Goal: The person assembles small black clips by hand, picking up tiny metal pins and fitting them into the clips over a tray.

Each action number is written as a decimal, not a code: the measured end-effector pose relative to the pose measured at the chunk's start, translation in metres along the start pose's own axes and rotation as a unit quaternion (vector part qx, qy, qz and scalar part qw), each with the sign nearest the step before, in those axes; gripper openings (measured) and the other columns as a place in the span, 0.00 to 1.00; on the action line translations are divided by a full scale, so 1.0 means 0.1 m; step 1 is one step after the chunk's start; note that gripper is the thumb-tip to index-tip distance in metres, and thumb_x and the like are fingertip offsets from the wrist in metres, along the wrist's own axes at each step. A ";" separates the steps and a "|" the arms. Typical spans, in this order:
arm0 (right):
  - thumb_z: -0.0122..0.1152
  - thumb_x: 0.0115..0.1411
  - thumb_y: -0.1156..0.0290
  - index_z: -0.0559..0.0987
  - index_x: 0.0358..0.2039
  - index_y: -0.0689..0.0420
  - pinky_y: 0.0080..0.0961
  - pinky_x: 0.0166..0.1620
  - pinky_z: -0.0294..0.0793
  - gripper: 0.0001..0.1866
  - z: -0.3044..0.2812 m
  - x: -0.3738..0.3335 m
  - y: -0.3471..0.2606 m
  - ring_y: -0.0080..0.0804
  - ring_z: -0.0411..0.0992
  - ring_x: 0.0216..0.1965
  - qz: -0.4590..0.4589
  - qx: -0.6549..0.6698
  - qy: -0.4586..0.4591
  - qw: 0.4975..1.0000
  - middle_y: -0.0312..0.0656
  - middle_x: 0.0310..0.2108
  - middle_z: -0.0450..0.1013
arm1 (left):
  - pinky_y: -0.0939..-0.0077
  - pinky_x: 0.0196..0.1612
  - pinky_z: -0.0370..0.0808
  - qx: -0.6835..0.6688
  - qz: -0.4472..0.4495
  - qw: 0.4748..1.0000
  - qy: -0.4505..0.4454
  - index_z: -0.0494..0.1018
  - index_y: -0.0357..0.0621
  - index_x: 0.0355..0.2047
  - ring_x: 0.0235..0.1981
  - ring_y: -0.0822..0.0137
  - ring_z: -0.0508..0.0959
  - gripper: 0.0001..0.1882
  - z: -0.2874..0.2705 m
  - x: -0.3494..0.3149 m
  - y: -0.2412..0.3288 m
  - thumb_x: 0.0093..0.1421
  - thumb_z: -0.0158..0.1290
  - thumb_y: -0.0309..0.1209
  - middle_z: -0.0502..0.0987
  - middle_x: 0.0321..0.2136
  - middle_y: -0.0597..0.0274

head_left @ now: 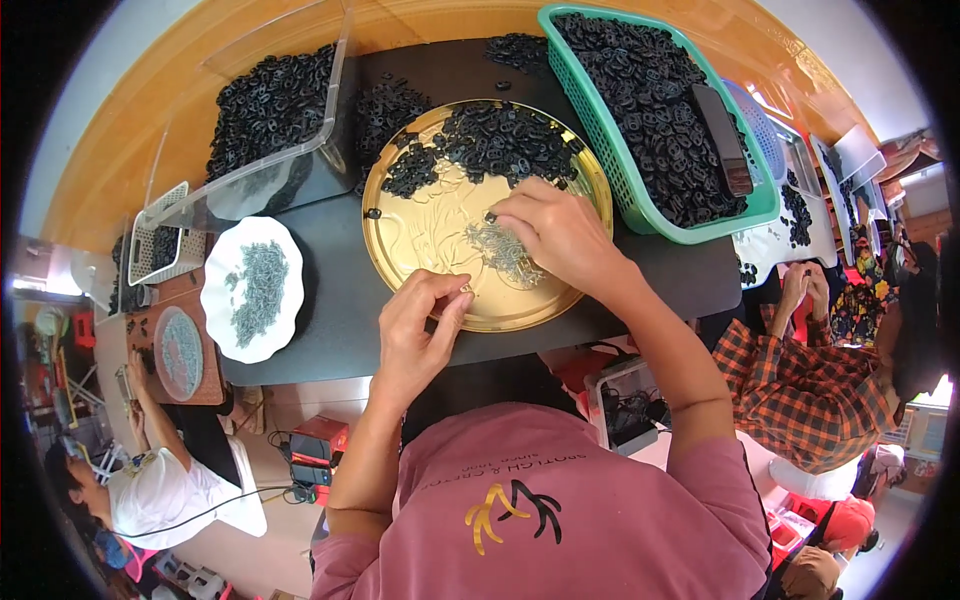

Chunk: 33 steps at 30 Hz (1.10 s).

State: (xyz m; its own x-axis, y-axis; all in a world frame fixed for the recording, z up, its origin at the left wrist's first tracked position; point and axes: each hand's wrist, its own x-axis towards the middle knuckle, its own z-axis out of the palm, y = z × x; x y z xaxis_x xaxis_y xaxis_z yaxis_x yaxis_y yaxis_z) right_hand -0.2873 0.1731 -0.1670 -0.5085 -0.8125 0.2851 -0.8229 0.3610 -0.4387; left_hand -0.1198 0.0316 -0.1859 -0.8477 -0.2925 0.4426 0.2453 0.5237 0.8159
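A round gold tray [410, 235] lies in front of me. Small black oval parts [505, 140] are heaped along its far side, and a loose pile of thin silvery metal pins [505, 250] sits near its middle. My right hand [565, 235] is over the tray beside the pins, thumb and fingers pinched on a small black part [490, 217]. At the tray's near edge, my left hand [415, 320] has thumb and forefinger closed on something tiny that glints; its kind cannot be made out.
Left of the tray stands a white scalloped plate [222, 325] with more metal pins. Behind it is a clear plastic bin [330, 130] of black parts. A teal basket [655, 220] full of them stands right, a dark phone-like slab [722, 140] on top. People work on both sides.
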 end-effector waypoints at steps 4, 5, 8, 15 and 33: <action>0.60 0.54 0.72 0.81 0.33 0.55 0.35 0.35 0.72 0.06 0.11 0.13 0.07 0.43 0.74 0.32 0.008 -0.010 -0.014 1.000 0.40 0.32 0.73 | 0.79 0.25 0.71 0.004 -0.004 1.000 0.004 0.74 0.35 0.36 0.22 0.69 0.75 0.08 -0.01 -0.01 0.00 0.54 0.56 0.19 0.74 0.24 0.58; 0.60 0.54 0.71 0.81 0.33 0.55 0.36 0.35 0.72 0.06 0.12 0.15 0.10 0.43 0.74 0.32 0.012 -0.028 -0.037 0.999 0.40 0.32 0.73 | 0.79 0.25 0.71 -0.001 -0.005 1.000 0.004 0.74 0.35 0.36 0.22 0.69 0.75 0.08 0.00 -0.01 -0.01 0.54 0.56 0.19 0.73 0.24 0.58; 0.60 0.54 0.70 0.81 0.31 0.55 0.37 0.35 0.72 0.05 0.13 0.21 0.11 0.44 0.74 0.32 0.019 -0.050 -0.066 0.996 0.40 0.32 0.72 | 0.79 0.25 0.71 -0.007 -0.007 1.000 0.005 0.74 0.35 0.36 0.22 0.69 0.75 0.08 0.00 -0.02 -0.02 0.54 0.56 0.19 0.73 0.24 0.58; 0.60 0.54 0.71 0.75 0.29 0.59 0.38 0.36 0.72 0.06 0.11 0.28 0.12 0.46 0.73 0.31 0.019 -0.059 -0.094 0.994 0.44 0.31 0.72 | 0.80 0.25 0.71 -0.004 -0.019 1.000 0.001 0.74 0.36 0.37 0.22 0.70 0.75 0.08 -0.01 0.01 0.03 0.55 0.56 0.19 0.73 0.24 0.59; 0.56 0.61 0.76 0.73 0.40 0.64 0.15 0.31 0.70 0.07 0.03 -0.47 -0.56 0.16 0.68 0.26 0.240 0.598 -0.028 0.764 0.37 0.32 0.73 | 0.82 0.29 0.69 -0.100 -0.053 0.991 0.066 0.72 0.36 0.34 0.25 0.72 0.72 0.06 0.20 -0.05 0.14 0.56 0.56 0.19 0.72 0.26 0.60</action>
State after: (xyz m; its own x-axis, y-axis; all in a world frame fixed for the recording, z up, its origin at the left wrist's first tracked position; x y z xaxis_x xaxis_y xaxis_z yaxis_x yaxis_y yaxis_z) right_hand -0.2167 0.1896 -0.1580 -0.6400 -0.7480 -0.1756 0.2922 -0.0256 -0.9560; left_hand -0.1216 0.0564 -0.1836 -0.8081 -0.4459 0.3848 0.2585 0.3186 0.9120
